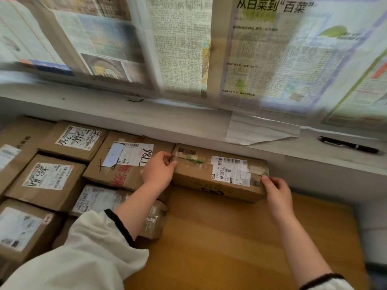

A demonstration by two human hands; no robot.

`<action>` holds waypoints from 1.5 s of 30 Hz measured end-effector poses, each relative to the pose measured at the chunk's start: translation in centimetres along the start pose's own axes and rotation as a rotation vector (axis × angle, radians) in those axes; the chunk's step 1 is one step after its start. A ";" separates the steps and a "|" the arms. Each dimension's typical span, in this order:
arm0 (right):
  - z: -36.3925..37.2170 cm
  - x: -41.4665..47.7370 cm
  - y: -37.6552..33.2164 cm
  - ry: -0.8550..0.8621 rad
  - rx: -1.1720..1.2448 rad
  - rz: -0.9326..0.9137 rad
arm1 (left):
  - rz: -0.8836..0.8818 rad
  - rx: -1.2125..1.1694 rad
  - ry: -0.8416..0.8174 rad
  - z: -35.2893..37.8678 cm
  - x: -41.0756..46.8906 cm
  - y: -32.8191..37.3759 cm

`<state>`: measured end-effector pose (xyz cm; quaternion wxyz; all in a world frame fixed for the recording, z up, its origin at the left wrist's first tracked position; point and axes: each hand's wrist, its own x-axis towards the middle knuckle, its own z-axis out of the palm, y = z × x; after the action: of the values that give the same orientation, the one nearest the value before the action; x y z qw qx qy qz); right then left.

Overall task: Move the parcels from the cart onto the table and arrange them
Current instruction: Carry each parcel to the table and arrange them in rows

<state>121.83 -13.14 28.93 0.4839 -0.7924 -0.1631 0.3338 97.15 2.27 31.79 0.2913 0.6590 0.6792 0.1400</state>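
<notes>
A long brown cardboard parcel (217, 174) with white barcode labels lies on the wooden table (230, 237), against the back ledge. My left hand (158, 170) grips its left end and my right hand (277, 192) grips its right front corner. To its left sits a parcel marked "98LL" (125, 162), touching it. Several more labelled brown parcels (48, 181) fill the table's left side in rows. The cart is out of view.
A grey-white ledge (146, 118) runs along the back, with a black pen (349, 145) and a loose sheet of paper (257, 130) on it. Newspapers (188, 45) cover the wall above. Bare wood lies in front of the held parcel.
</notes>
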 end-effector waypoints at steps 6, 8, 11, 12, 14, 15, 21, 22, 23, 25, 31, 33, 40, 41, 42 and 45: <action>0.3 0.4 0.8 0.004 -0.017 0.031 | 0.028 0.098 0.048 0.5 0.0 -0.2; 0.3 0.5 1.0 -0.003 -0.022 0.042 | 0.032 0.126 0.059 0.7 0.0 -0.3; 0.2 0.6 0.9 -0.014 -0.042 0.046 | 0.034 0.132 0.074 0.8 -0.2 -0.2; 0.2 0.6 0.7 -0.019 -0.046 0.051 | 0.045 0.128 0.075 0.8 -0.3 -0.2; 0.3 0.2 0.3 -0.014 -0.065 0.044 | 0.084 0.090 0.077 0.4 -0.6 -0.2; 0.4 -0.2 0.0 0.009 -0.081 0.022 | 0.112 0.047 0.083 0.0 -0.7 -0.2; 0.5 -4.2 -3.6 0.204 -0.182 -0.345 | 0.399 -0.107 0.287 -5.1 -3.0 -0.9; 0.9 -5.2 -4.4 0.200 -0.224 -0.438 | 0.449 -0.084 0.316 -6.5 -3.5 -1.7; 1.4 -6.2 -5.2 0.185 -0.286 -0.537 | 0.486 -0.036 0.336 -7.8 -4.0 -2.7; 3.2 -8.3 -6.7 0.130 -0.450 -0.712 | 0.510 0.112 0.367 -10.5 -4.9 -5.5; 12.0 -15.6 -9.6 -0.086 -0.856 -0.957 | 0.259 0.438 0.293 -18.5 -7.7 -15.2; 15.8 -18.2 -10.0 -0.145 -0.952 -1.012 | 0.212 0.443 0.308 -21.1 -9.0 -18.3; 28.3 -29.3 -11.6 -0.341 -1.026 -1.185 | -0.029 0.439 0.491 -30.9 -14.8 -30.0; 30.1 -30.9 -11.9 -0.362 -1.029 -1.218 | -0.061 0.443 0.520 -32.1 -15.6 -31.9; 31.7 -32.5 -12.1 -0.381 -1.031 -1.252 | -0.095 0.441 0.543 -33.3 -16.4 -33.8; 36.3 -37.6 -11.8 -0.460 -1.025 -1.337 | -0.207 0.431 0.595 -36.2 -19.0 -39.1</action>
<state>70.47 -5.47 42.04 0.1173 -0.5638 -0.8174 0.0170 43.61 -12.92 42.01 -0.0513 0.5636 0.8109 0.1491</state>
